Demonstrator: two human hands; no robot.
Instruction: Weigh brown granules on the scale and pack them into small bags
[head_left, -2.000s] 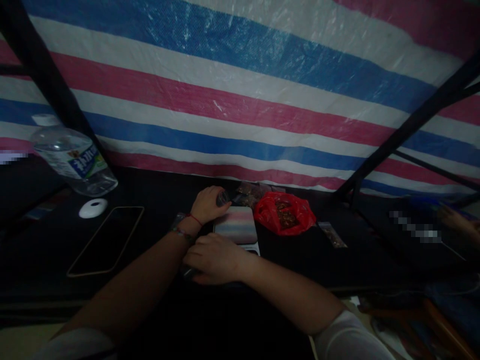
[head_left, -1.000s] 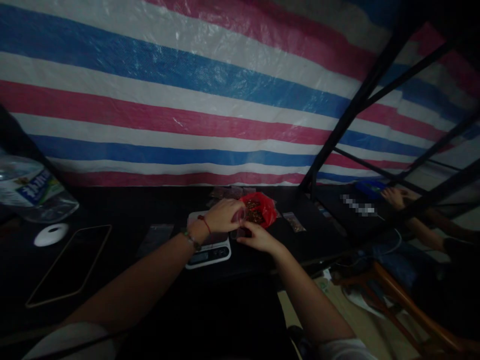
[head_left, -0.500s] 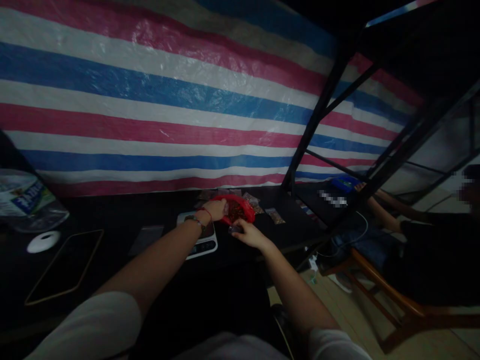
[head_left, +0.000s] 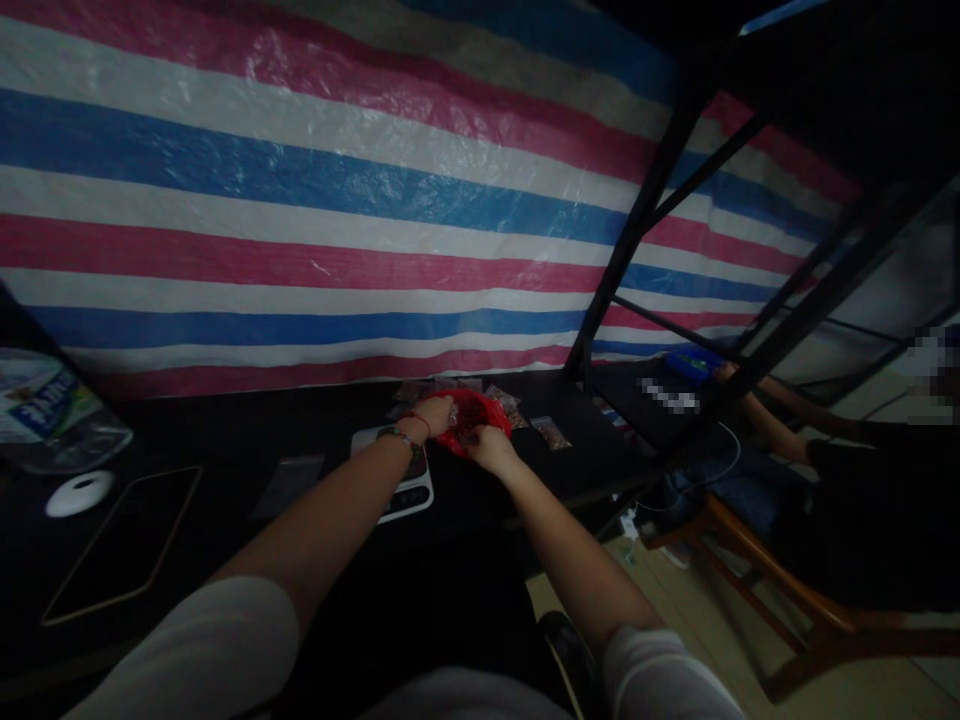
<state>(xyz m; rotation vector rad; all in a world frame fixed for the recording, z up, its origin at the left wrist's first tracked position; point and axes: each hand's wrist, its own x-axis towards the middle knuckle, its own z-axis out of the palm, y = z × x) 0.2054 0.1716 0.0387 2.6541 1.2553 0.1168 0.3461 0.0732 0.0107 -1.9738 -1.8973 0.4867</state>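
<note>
A red plastic bag [head_left: 474, 408] holding brownish bits lies on the black table [head_left: 225, 440], just right of a small white digital scale [head_left: 409, 493]. My left hand [head_left: 436, 413], with a red string and a bracelet at the wrist, reaches over the scale into the bag's left side and seems to hold a small clear cup [head_left: 452, 413]. My right hand [head_left: 490, 447] grips the bag's near edge. What is under its fingers is hidden.
A water bottle [head_left: 45, 410], a white round lid [head_left: 79, 493], a dark phone [head_left: 124, 545] and a flat clear pouch [head_left: 289, 485] lie left. Small filled packets [head_left: 552, 432] lie right of the bag. Another person's arm [head_left: 757, 415] and a wooden chair [head_left: 787, 590] are right, behind a black frame post [head_left: 622, 260].
My view swung right and pulled back. My left hand carried the small cup from the scale into the red bag. My right hand left the scale's front and took hold of the bag's edge.
</note>
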